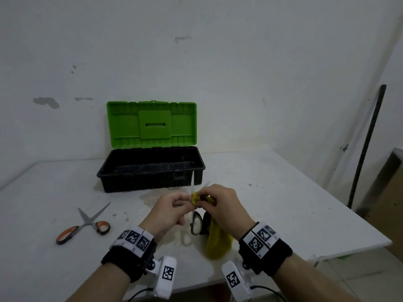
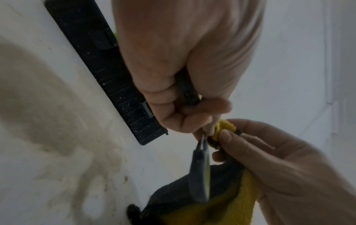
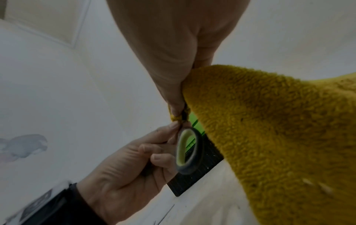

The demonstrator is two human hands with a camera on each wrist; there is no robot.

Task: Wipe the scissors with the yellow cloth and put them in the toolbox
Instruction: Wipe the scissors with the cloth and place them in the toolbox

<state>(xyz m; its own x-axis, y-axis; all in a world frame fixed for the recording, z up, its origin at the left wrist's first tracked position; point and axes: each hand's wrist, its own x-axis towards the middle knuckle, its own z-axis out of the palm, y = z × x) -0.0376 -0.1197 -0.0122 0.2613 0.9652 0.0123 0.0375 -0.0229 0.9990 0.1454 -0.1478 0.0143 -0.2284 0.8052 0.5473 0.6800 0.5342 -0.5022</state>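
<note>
- Against the wall, the toolbox [image 1: 150, 168] stands with its green lid up and nothing visible inside.
- Just in front of the toolbox, the right hand [image 1: 226, 205] pinches the yellow cloth [image 1: 218, 243] around a blade.
- Beside it, the left hand [image 1: 168, 211] grips the black-handled scissors [image 1: 195, 223]; wiping looks underway, stowing remains.
- Left of the toolbox, orange-handled scissors [image 1: 84, 224] lie untouched.

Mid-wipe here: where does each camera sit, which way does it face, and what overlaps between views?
Head: worn on the head, looks down at the table, toolbox, spare scissors; both forearms show.
Left wrist: looks along the left hand at the held scissors; right hand shows too.
Right wrist: looks along the right hand at the cloth; left hand shows.
All share hands, cloth, held scissors, toolbox.
</note>
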